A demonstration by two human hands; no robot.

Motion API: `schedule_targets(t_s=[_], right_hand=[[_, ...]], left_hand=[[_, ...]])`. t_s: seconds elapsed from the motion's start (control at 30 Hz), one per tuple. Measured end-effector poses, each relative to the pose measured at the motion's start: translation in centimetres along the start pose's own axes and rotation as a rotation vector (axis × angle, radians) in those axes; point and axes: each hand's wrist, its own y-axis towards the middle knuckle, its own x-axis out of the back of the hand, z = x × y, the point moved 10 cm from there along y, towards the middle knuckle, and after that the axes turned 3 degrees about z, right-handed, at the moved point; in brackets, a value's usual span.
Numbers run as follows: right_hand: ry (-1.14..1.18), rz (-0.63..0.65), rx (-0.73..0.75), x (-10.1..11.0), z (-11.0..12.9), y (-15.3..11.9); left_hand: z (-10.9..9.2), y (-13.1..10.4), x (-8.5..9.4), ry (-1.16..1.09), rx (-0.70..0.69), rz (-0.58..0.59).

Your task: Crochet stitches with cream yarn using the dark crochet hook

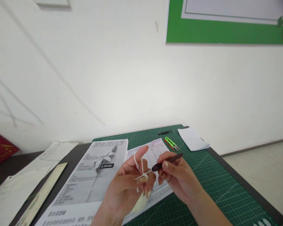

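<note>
My right hand pinches the dark handle of a crochet hook, its thin metal shaft pointing left. My left hand has white yarn looped over its raised index finger. Its thumb and other fingers close around a small piece of pale yarn work, which the hook's tip meets. Part of this piece is hidden by the fingers. Both hands are above a printed form and a sheet with a flower picture.
Green thread snips and a red pen-like stick lie on the green cutting mat. Behind them are black tweezers. White paper lies at the right edge. A ruler-like strip and handwritten sheets lie left.
</note>
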Motion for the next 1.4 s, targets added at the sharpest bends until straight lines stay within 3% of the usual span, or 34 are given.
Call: schedule_targets(t_s=[0.2,0.37,0.6,0.8,1.13,1.27,1.4], right_hand=[[0.048,-0.010,-0.008,0.0,-0.5,0.0],[0.068,-0.054,0.048,-0.1,-0.2,-0.4],[-0.106,-0.143,0.297,0.3,2.3,-1.9],[-0.217,-0.134,0.368,0.2,3.2,-2.5],[-0.098,-0.175,0.254,0.4,2.0,-1.8],[-0.283,-0.145,0.397,-0.3,3.5,-2.5],[-0.771,-0.094,0.708,-2.8,5.9,-4.9]], left_hand=[[-1.0,-0.2,0.0,0.109,-0.034,0.025],[-2.7,-0.7,-0.1,0.281,-0.177,-0.016],[-3.7,-1.6,0.3,0.401,-0.374,-0.212],[-2.9,-1.7,0.2,0.374,-0.355,-0.247],[-2.9,-2.0,0.7,0.281,-0.301,-0.297],[-3.0,-2.2,0.8,0.322,-0.331,-0.334],[-2.4,-2.2,0.9,0.306,-0.313,-0.391]])
